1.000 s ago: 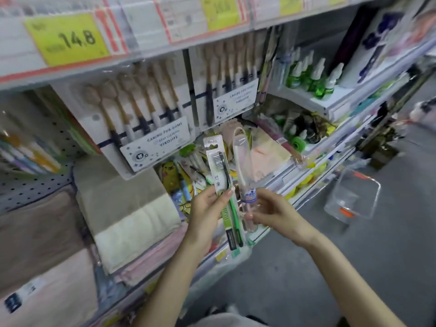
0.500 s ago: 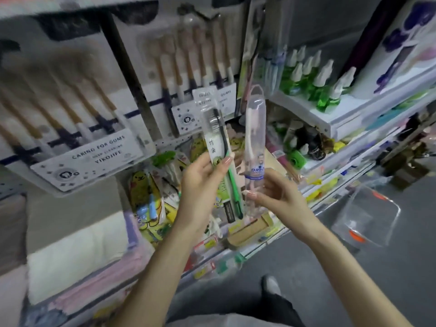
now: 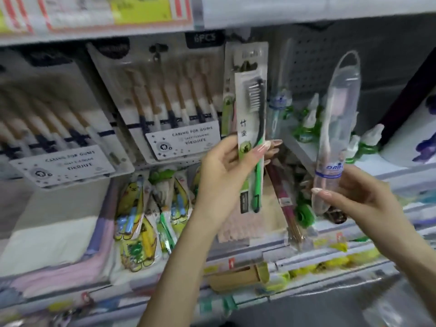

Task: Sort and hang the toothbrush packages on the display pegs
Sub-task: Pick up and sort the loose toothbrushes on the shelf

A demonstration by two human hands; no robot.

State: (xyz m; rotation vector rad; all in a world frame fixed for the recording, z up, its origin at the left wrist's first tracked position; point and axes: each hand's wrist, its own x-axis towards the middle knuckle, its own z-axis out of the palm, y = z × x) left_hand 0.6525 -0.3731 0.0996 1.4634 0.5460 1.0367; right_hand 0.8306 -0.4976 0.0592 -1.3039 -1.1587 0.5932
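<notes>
My left hand point(image 3: 226, 168) grips a white blister package with a green-and-black toothbrush point(image 3: 251, 128), held upright against a matching package point(image 3: 245, 57) that hangs on a peg. My right hand point(image 3: 354, 197) holds the lower end of a clear plastic toothbrush case point(image 3: 335, 128) with a pale brush inside, its loop at the top, raised in front of the grey pegboard point(image 3: 311, 67). To the left, two large multi-packs of wooden-handled toothbrushes point(image 3: 165, 102) hang on pegs.
A shelf edge with price labels point(image 3: 118, 13) runs overhead. Yellow cartoon children's toothbrush packs point(image 3: 134, 208) hang below. Folded towels point(image 3: 47, 244) lie at lower left. Green-capped bottles point(image 3: 309, 123) stand on a white shelf to the right. A cardboard box point(image 3: 238, 274) lies on the lower shelf.
Both hands have risen with their packages toward the upper pegs. The green toothbrush package now overlaps the matching hanging one, and the clear case has moved right, away from it.
</notes>
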